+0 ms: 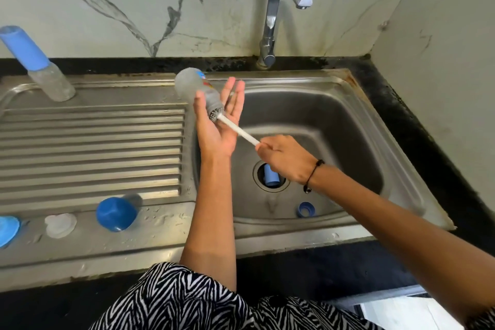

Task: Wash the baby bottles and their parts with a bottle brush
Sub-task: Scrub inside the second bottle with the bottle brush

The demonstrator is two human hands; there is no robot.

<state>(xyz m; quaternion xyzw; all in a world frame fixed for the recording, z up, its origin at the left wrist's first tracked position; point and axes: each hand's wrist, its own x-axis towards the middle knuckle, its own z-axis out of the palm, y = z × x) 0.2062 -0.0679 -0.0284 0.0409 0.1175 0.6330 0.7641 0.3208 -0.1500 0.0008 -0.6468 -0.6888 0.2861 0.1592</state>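
You are scrubbing the inside of a baby bottle (197, 86) over the sink (356, 115), so the step in hand is the brushing of this one bottle. Your left hand (217, 120) is lying flat and open under the bottle, fingers straight and pointing up toward the wall, the bottle resting across the palm with its base tilted up and to the left; nothing is clamping it there. Your right hand (284, 159) is gripping the white handle of the bottle brush (235, 127), fingers curled tight round its lower end, and the bristle head is sitting right at the bottle's mouth. The tap (278, 8) is not running. Down in the basin a blue cap (270, 175) is lying in the drain and a blue ring (306, 209) is lying near the front wall. On the draining board a second bottle (34, 64) with a blue cover is standing at the back, and another blue cap (116, 213), a clear teat (60, 225) and a blue piece (8, 229) at the frame's edge are waiting along the front. Next, I would judge, you need to curl your left fingers round the bottle before pushing the brush in, since a loose bottle is likely to slip off the palm.
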